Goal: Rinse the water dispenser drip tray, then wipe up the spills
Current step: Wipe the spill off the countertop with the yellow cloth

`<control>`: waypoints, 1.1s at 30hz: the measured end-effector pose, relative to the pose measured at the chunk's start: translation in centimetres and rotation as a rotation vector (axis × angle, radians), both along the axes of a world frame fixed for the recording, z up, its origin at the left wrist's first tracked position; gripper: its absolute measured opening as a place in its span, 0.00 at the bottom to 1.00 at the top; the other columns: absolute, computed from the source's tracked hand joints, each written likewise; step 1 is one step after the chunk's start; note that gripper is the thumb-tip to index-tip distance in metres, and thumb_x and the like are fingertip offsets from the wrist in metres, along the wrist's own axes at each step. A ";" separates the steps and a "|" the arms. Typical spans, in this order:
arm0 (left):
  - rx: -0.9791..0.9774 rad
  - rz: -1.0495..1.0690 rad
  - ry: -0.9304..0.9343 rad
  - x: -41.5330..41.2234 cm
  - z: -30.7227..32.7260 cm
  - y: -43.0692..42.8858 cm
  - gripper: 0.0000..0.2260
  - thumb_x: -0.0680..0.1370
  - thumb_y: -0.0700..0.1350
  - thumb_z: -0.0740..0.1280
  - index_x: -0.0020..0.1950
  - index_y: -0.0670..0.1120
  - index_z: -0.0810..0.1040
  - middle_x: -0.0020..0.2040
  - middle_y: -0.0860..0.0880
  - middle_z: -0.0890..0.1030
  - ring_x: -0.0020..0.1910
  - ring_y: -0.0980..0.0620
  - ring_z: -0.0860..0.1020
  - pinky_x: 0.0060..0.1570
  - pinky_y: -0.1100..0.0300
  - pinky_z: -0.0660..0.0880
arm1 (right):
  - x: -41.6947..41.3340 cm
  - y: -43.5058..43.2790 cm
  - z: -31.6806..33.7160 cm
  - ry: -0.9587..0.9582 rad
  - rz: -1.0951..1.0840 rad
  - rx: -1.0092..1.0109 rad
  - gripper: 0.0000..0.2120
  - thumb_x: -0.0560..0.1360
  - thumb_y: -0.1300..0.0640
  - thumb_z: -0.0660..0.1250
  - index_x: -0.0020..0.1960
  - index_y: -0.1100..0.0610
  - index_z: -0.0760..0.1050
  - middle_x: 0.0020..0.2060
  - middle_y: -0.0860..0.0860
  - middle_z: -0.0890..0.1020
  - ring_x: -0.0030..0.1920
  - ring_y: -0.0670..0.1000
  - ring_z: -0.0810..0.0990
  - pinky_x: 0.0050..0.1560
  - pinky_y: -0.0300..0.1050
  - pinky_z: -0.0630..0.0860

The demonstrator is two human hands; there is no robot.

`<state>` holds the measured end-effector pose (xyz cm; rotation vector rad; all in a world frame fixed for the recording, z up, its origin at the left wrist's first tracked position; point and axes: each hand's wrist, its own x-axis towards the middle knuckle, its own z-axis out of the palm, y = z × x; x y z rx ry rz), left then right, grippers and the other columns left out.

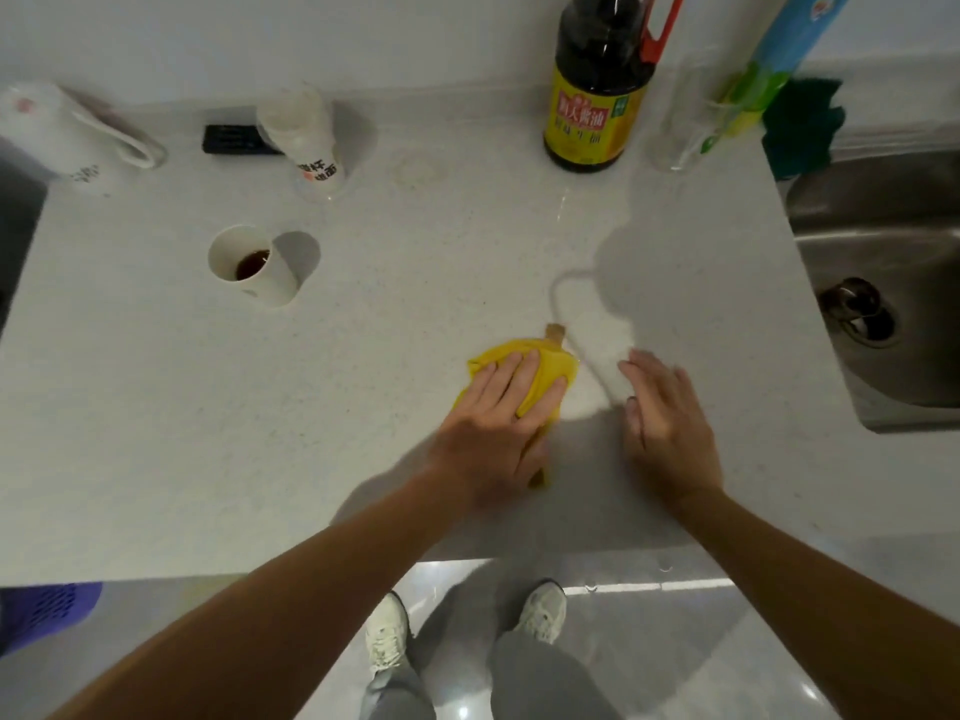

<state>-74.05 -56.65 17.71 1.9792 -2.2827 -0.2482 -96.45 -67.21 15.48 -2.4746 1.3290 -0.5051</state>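
Observation:
A yellow cloth [550,366] lies bunched on the white counter [260,407], near its front middle. My left hand [493,423] presses flat on top of the cloth, fingers spread over it. A thin wet trail [558,296] curves away from the cloth's far edge toward the back of the counter. My right hand [665,423] rests open on the counter just right of the cloth, holding nothing. A black grille-like piece [234,140] lies at the back left; I cannot tell if it is the drip tray.
A paper cup [249,265] with dark liquid stands at the left. At the back are a white bottle [306,142], a soy sauce bottle [597,90] and a clear glass [685,122]. A steel sink [883,252] is on the right, a white kettle [57,132] far left.

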 end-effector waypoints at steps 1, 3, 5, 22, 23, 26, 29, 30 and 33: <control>0.043 -0.011 -0.005 0.5 0.1 2.1 0.28 0.83 0.56 0.59 0.83 0.49 0.64 0.83 0.38 0.60 0.82 0.37 0.58 0.79 0.39 0.57 | 0.1 0.2 0.2 0.000 -0.003 0.002 0.23 0.78 0.60 0.56 0.70 0.63 0.75 0.72 0.60 0.76 0.73 0.60 0.73 0.79 0.59 0.60; 0.089 -0.021 -0.001 2.4 0.4 5.9 0.28 0.83 0.54 0.59 0.83 0.50 0.62 0.84 0.39 0.58 0.83 0.38 0.56 0.79 0.39 0.55 | 0.2 0.5 0.7 0.019 0.002 0.011 0.23 0.79 0.59 0.55 0.71 0.63 0.75 0.73 0.60 0.74 0.74 0.60 0.72 0.80 0.59 0.59; 0.112 0.003 0.024 5.4 0.6 8.9 0.27 0.83 0.53 0.59 0.83 0.51 0.63 0.84 0.40 0.59 0.83 0.37 0.58 0.79 0.38 0.56 | 0.3 0.9 1.3 0.053 0.018 0.025 0.24 0.80 0.56 0.54 0.73 0.62 0.73 0.75 0.59 0.72 0.76 0.59 0.69 0.81 0.58 0.57; 0.128 0.132 -0.141 8.8 0.0 -17.8 0.31 0.84 0.60 0.40 0.86 0.50 0.46 0.86 0.42 0.47 0.85 0.41 0.47 0.82 0.45 0.45 | 0.4 0.4 0.6 0.052 0.001 0.001 0.23 0.80 0.56 0.57 0.73 0.62 0.73 0.73 0.60 0.75 0.75 0.58 0.71 0.79 0.60 0.61; 0.128 0.062 -0.140 7.7 0.2 -17.5 0.31 0.83 0.60 0.40 0.86 0.50 0.47 0.86 0.43 0.49 0.85 0.42 0.48 0.81 0.45 0.46 | 0.3 0.4 0.5 0.020 0.007 -0.021 0.22 0.80 0.57 0.58 0.72 0.62 0.74 0.73 0.60 0.75 0.75 0.58 0.71 0.78 0.61 0.62; 0.144 -0.134 -0.121 4.8 0.6 -13.7 0.32 0.83 0.60 0.42 0.86 0.50 0.52 0.86 0.43 0.52 0.84 0.41 0.51 0.82 0.45 0.49 | -0.2 0.5 0.4 -0.062 0.014 -0.020 0.23 0.79 0.59 0.57 0.71 0.63 0.76 0.71 0.59 0.77 0.74 0.57 0.73 0.78 0.59 0.62; 0.094 -0.261 -0.100 2.1 0.2 -7.2 0.30 0.84 0.58 0.52 0.84 0.47 0.61 0.83 0.41 0.61 0.82 0.40 0.60 0.80 0.44 0.58 | -0.1 0.5 1.0 -0.100 -0.032 0.081 0.26 0.75 0.59 0.54 0.70 0.63 0.76 0.71 0.58 0.77 0.74 0.56 0.74 0.80 0.54 0.59; 0.078 -0.270 -0.090 1.3 -0.1 -4.6 0.29 0.84 0.57 0.55 0.83 0.47 0.62 0.83 0.41 0.62 0.82 0.40 0.61 0.80 0.43 0.59 | -0.1 0.6 1.3 -0.111 -0.033 0.085 0.27 0.75 0.59 0.54 0.69 0.63 0.77 0.71 0.59 0.78 0.73 0.57 0.74 0.79 0.55 0.60; 0.074 -0.221 -0.021 0.2 -0.5 2.5 0.29 0.84 0.55 0.59 0.84 0.49 0.58 0.85 0.44 0.58 0.84 0.43 0.55 0.82 0.46 0.52 | -0.3 0.8 1.5 -0.107 -0.002 0.082 0.25 0.76 0.58 0.55 0.69 0.63 0.77 0.70 0.59 0.78 0.73 0.57 0.74 0.79 0.56 0.61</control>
